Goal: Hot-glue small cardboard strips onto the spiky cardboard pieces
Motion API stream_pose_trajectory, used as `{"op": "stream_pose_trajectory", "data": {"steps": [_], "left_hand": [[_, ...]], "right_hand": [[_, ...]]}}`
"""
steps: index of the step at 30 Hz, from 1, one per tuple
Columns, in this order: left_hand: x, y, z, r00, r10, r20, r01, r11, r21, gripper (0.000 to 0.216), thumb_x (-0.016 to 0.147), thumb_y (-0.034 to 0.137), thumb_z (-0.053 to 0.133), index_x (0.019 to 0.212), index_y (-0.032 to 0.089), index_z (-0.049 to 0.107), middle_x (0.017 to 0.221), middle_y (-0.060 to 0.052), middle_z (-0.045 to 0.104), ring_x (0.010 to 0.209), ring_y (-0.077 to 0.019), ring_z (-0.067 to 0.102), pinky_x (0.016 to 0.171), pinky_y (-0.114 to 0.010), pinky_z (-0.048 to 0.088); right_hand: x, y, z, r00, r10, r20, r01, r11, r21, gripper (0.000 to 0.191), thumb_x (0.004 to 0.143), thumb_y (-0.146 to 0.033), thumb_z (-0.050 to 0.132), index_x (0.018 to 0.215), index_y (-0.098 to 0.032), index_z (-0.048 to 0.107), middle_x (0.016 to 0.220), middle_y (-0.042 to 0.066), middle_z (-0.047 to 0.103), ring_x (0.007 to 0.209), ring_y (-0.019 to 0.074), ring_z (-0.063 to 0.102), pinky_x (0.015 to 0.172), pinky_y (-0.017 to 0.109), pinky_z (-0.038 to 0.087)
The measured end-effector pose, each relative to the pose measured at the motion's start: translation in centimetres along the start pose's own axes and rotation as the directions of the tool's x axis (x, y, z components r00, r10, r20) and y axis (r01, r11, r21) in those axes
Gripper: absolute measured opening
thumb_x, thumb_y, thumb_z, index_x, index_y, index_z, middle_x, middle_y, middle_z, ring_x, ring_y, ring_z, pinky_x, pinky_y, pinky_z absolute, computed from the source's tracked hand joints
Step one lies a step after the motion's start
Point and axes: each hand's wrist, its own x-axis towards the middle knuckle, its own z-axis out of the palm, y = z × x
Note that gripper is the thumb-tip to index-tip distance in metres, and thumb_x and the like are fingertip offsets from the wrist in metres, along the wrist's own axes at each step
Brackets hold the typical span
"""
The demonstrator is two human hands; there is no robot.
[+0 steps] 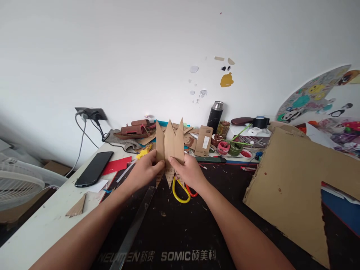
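Note:
Between both hands I hold a piece of brown cardboard (169,144) upright, its top cut into three pointed spikes. My left hand (148,167) grips its left edge, thumb on the near face. On the right edge, my right hand (189,169) is closed in the same way. Printed cardboard with notched points (168,177) shows below my thumbs; whether it is the same piece I cannot tell. Just under my right hand lie scissors (181,192) with yellow and red handles. A metal ruler (136,225) rests on the black mat (174,232) below my left hand.
A large cut cardboard sheet (287,191) lies at the right. A black phone (95,169) and a red paper piece (116,165) are at the left. Along the wall stand a black thermos (215,115), a small cardboard box (203,140) and paint jars (223,147). A white fan (22,183) stands far left.

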Motion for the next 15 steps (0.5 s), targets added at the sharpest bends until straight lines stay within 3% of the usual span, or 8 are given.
{"op": "stream_pose_trajectory", "data": {"steps": [6, 15], "left_hand": [[0.3, -0.7, -0.8, 0.993, 0.016, 0.119, 0.018, 0.961, -0.277, 0.035, 0.083, 0.053, 0.072, 0.094, 0.021, 0.065, 0.086, -0.003, 0.072, 0.082, -0.0251, 0.068, 0.068, -0.033, 0.051], [0.3, -1.4, -0.8, 0.983, 0.027, 0.184, 0.036, 0.944, -0.328, 0.039, 0.088, 0.051, 0.074, 0.109, 0.019, 0.071, 0.105, -0.007, 0.080, 0.098, -0.0308, 0.075, 0.084, -0.040, 0.059]], "right_hand": [[0.1, -0.5, -0.3, 0.998, 0.045, 0.039, -0.046, 0.999, 0.021, 0.029, 0.094, -0.045, 0.077, 0.086, -0.024, 0.059, 0.062, -0.004, 0.058, 0.050, 0.0181, 0.062, 0.044, 0.028, 0.050], [0.2, 0.4, 0.0, 1.000, -0.004, 0.000, 0.004, 0.998, -0.070, 0.024, 0.098, -0.043, 0.073, 0.089, -0.023, 0.064, 0.062, -0.002, 0.062, 0.047, 0.0192, 0.063, 0.046, 0.029, 0.046]]}}
